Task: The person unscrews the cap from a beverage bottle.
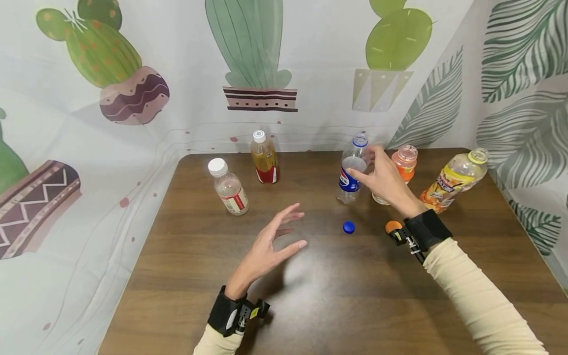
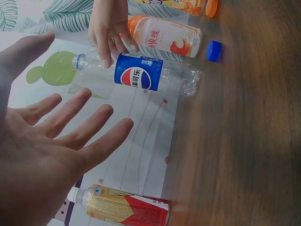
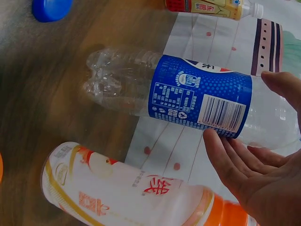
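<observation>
A clear plastic Pepsi bottle (image 1: 348, 180) with a blue label stands upright and uncapped toward the back of the table. My right hand (image 1: 385, 178) holds it from the right, thumb across the front and fingers on the far side. In the right wrist view the right hand's fingertips (image 3: 211, 136) meet the lower edge of the label. Its blue cap (image 1: 348, 227) lies on the wood in front of it. My left hand (image 1: 267, 248) hovers over the middle of the table with fingers spread, holding nothing, palm facing the Pepsi bottle.
Right of the Pepsi bottle stand an uncapped orange-necked bottle (image 1: 405, 160) and an uncapped yellow-labelled bottle (image 1: 457, 177). An orange cap (image 1: 393, 227) lies near my right wrist. At the left are two white-capped bottles, one red-labelled (image 1: 230, 192), one gold-and-red (image 1: 265, 160). A patterned cloth (image 1: 319, 113) hangs behind.
</observation>
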`<state>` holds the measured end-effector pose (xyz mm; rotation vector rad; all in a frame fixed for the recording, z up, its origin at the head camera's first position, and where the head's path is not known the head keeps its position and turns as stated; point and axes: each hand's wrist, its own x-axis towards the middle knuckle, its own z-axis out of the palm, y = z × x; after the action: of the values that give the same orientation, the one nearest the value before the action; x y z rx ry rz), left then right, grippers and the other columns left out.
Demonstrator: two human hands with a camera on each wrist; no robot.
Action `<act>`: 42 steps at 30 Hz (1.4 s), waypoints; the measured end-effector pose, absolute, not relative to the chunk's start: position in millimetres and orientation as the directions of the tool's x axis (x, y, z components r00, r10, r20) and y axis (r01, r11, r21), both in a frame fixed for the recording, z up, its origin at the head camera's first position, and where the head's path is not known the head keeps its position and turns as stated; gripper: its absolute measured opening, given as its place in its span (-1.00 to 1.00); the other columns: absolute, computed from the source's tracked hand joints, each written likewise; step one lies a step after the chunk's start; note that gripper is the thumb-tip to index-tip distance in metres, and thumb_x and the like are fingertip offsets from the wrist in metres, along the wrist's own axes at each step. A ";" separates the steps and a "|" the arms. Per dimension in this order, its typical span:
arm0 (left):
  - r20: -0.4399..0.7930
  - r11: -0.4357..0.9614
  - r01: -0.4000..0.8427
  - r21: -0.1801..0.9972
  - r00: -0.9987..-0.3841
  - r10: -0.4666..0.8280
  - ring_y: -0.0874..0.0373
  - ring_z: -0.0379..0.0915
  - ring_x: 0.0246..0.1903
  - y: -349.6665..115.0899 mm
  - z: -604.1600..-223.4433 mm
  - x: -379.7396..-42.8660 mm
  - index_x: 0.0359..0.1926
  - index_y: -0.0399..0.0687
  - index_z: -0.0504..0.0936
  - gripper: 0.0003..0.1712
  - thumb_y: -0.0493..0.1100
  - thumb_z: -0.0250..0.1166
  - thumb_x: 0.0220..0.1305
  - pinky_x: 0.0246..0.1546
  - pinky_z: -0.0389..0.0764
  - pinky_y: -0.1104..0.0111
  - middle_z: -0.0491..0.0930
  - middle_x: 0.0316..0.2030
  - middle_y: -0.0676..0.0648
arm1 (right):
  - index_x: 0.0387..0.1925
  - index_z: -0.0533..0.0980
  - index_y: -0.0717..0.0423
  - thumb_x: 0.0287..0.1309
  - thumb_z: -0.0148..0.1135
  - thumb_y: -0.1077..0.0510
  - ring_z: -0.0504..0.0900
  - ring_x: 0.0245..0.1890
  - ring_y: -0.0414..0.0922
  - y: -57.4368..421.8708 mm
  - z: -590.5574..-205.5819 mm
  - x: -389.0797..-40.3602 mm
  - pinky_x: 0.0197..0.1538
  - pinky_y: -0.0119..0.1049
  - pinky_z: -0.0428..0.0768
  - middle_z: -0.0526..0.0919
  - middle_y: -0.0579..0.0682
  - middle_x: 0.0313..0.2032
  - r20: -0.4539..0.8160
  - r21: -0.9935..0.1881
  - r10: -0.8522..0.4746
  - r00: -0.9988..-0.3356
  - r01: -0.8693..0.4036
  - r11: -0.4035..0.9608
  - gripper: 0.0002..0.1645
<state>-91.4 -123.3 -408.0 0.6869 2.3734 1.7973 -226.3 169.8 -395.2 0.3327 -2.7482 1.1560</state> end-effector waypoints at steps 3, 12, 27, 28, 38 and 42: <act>0.191 0.207 0.293 0.933 -0.894 0.405 -0.11 0.32 0.33 -123.0 -403.1 -90.5 0.48 -0.06 0.19 -0.15 -0.32 0.37 0.24 0.24 0.43 -0.12 0.45 0.29 -0.19 | 0.21 0.20 0.34 0.18 0.39 0.05 0.53 -0.03 0.17 171.7 -396.3 -226.8 0.03 0.00 0.48 0.51 0.29 -0.05 0.226 -0.685 -0.145 -0.963 -0.263 0.679 -0.22; 0.179 0.203 0.284 0.937 -0.891 0.417 -0.11 0.34 0.32 -123.9 -403.5 -90.8 0.48 -0.04 0.18 -0.15 -0.33 0.36 0.25 0.25 0.44 -0.09 0.46 0.27 -0.18 | 0.24 0.22 0.40 0.20 0.36 -0.02 0.47 -0.01 0.17 174.3 -397.5 -225.9 0.02 0.03 0.48 0.49 0.32 -0.01 0.180 -0.662 -0.165 -0.970 -0.244 0.709 -0.18; 0.155 0.207 0.252 0.945 -0.905 0.397 -0.11 0.36 0.30 -133.7 -418.0 -91.1 0.49 0.06 0.17 -0.17 -0.29 0.33 0.29 0.26 0.43 -0.08 0.47 0.26 -0.20 | 0.34 0.16 0.48 0.20 0.36 -0.10 0.35 0.14 0.31 175.9 -361.4 -194.2 0.18 0.21 0.37 0.36 0.46 0.13 0.250 -0.478 -0.220 -0.943 -0.317 0.819 -0.01; 0.156 0.204 0.250 0.946 -0.907 0.391 -0.09 0.38 0.30 -136.5 -421.6 -91.9 0.48 0.11 0.17 -0.18 -0.28 0.32 0.30 0.26 0.44 -0.06 0.48 0.26 -0.17 | 0.33 0.19 0.48 0.21 0.36 -0.07 0.35 0.11 0.29 172.6 -354.3 -187.4 0.14 0.19 0.38 0.38 0.44 0.10 0.308 -0.454 -0.208 -0.928 -0.335 0.826 -0.06; 0.223 0.176 0.291 0.941 -0.918 0.328 -0.07 0.55 0.13 -159.8 -437.4 -84.5 0.39 0.24 0.32 -0.38 -0.16 0.28 0.38 0.13 0.58 0.24 0.60 0.12 0.00 | 0.19 0.39 0.34 0.33 0.23 -0.04 0.56 -0.01 0.13 84.5 -320.4 -190.5 0.07 -0.01 0.56 0.53 0.26 0.08 0.364 -0.616 -0.282 -0.888 -0.457 0.641 -0.39; 0.244 0.169 0.306 0.937 -0.919 0.308 -0.09 0.55 0.12 -166.5 -435.9 -84.0 0.36 0.20 0.35 -0.42 -0.20 0.25 0.39 0.14 0.58 0.25 0.61 0.10 -0.02 | 0.37 0.17 0.36 0.24 0.30 -0.16 0.41 0.27 0.17 37.8 -339.1 -227.8 0.34 0.04 0.40 0.37 0.32 0.29 0.244 -0.642 -0.339 -0.909 -0.413 0.646 -0.06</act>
<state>-84.0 -166.5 -435.9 0.6300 2.4008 1.9229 -227.8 37.8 -339.1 0.6325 -2.7571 1.1147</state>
